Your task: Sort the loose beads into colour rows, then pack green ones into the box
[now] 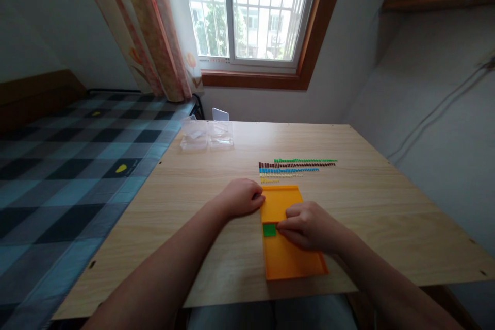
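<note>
An orange tray with a raised rim and a crossbar lies flat on the table in front of me. My left hand is closed, its thumb and fingertips at the tray's upper left edge. In the lower section, a flat green block sits against the crossbar and the left rim. My right hand hovers over the tray's right half, fingers pinched together just right of the green block. Whatever lies between those fingertips is too small or hidden to make out.
Beyond the tray, small pieces stand in rows on the table: green, dark brown, blue, pale and yellow. Clear plastic boxes are at the far left corner. A checked bed adjoins the table's left side.
</note>
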`<state>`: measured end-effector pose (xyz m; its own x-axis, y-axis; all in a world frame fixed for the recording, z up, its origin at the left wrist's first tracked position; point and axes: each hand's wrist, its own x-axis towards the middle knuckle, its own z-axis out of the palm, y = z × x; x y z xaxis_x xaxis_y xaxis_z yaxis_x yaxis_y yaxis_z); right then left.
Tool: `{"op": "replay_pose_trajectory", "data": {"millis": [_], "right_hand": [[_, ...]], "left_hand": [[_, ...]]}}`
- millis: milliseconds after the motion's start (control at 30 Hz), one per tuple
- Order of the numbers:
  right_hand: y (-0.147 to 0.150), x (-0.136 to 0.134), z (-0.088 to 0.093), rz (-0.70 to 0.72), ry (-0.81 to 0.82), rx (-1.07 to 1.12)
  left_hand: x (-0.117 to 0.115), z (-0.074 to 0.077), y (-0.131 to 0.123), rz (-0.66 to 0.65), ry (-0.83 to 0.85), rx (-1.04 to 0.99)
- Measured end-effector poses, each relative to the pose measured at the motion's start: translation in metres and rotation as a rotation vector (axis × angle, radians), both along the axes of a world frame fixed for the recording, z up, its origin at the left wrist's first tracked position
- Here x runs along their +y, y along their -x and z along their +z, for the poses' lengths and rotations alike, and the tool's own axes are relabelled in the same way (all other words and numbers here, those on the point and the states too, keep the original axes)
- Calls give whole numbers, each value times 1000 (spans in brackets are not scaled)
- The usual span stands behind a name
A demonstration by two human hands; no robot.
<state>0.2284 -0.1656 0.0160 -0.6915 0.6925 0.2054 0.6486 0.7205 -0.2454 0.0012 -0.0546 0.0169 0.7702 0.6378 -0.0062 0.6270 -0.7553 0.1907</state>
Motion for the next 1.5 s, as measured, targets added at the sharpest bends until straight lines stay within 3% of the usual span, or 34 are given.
{"op": "replay_pose_trajectory", "data": {"millis": [767, 1100, 1267, 1400, 1500], "right_hand": [[0, 1, 0, 9, 8, 15], [-6, 1, -4, -16, 77, 221], [-13, 14, -8, -120, -125, 385], [-18, 37, 7, -217, -266, 396], [-21, 68, 21, -309, -269, 308]], "left_hand": [[0, 1, 0, -21, -25, -12], [-1, 1, -1, -14, -9, -15], [-1, 1, 0, -14, -22, -22], [-1, 2, 0, -4, -14, -22], [-1, 2, 0, 3, -13, -28]]}}
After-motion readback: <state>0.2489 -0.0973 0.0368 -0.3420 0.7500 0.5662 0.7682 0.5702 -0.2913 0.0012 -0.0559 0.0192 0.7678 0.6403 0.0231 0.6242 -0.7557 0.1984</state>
